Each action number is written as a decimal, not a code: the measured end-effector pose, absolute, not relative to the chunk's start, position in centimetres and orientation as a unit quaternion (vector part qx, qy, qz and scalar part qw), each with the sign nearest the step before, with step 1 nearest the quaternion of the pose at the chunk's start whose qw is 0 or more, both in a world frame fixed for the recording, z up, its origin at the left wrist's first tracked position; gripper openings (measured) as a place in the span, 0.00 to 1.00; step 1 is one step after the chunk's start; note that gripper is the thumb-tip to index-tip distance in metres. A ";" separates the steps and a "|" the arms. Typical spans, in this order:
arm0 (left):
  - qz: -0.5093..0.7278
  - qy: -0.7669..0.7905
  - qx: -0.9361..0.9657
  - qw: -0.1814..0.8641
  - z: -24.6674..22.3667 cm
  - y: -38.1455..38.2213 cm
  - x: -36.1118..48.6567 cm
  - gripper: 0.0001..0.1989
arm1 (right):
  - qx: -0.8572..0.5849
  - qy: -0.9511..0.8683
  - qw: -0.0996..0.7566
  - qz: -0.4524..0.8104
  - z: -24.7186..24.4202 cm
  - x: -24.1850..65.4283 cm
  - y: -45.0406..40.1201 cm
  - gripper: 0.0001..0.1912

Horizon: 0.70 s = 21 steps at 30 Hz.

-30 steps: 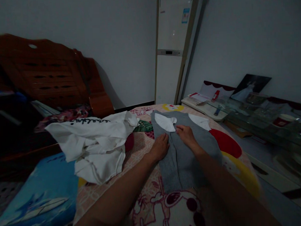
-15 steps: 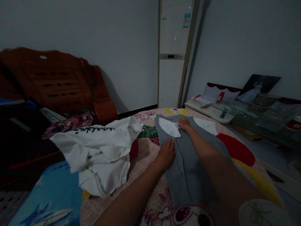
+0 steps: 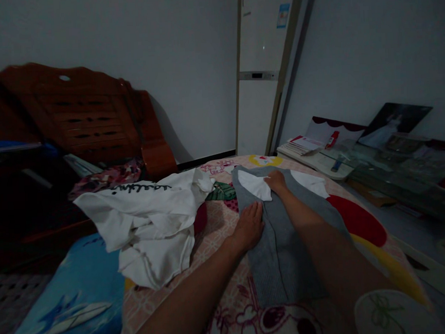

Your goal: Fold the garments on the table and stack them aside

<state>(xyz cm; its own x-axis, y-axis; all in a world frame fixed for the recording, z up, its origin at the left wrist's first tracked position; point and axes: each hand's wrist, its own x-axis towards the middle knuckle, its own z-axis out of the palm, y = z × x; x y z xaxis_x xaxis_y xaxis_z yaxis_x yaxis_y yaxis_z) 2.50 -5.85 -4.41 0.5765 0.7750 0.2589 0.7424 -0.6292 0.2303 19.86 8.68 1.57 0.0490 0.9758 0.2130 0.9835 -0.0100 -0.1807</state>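
Note:
A grey knitted garment [image 3: 294, 252] with white collar parts [image 3: 255, 185] lies spread on a patterned cloth [image 3: 217, 225]. My left hand [image 3: 251, 225] rests flat on its left edge, below the white collar, fingers stretched out. Near the collar's right end, my right hand [image 3: 276, 182] has its fingers pinched on the white fabric. To the left lies a crumpled white garment [image 3: 154, 213] with dark lettering, touched by neither hand.
A wooden bench [image 3: 85, 118] with clothes on it stands at the left, beside a blue printed cushion [image 3: 77, 298]. At the right are a glass-topped stand [image 3: 383, 166] and papers [image 3: 300, 146]. A tall white cabinet unit [image 3: 259, 112] stands in the corner.
The view has shifted slightly, so things on the right appear further right. Both hands remain at nearly the same places on the grey garment.

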 end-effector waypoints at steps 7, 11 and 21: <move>0.102 0.388 0.915 0.041 -2.9 -6.7 1.7 0.27 | -0.706 -0.703 0.084 -0.033 -0.5 18.8 6.1 0.20; 0.099 0.372 0.922 0.036 -2.9 -6.7 1.5 0.29 | -0.715 -0.692 0.085 -0.056 0.2 18.6 4.2 0.22; 0.196 0.375 0.898 0.117 -4.3 -3.9 0.7 0.33 | -0.583 -0.800 0.127 0.052 1.8 16.0 -8.8 0.12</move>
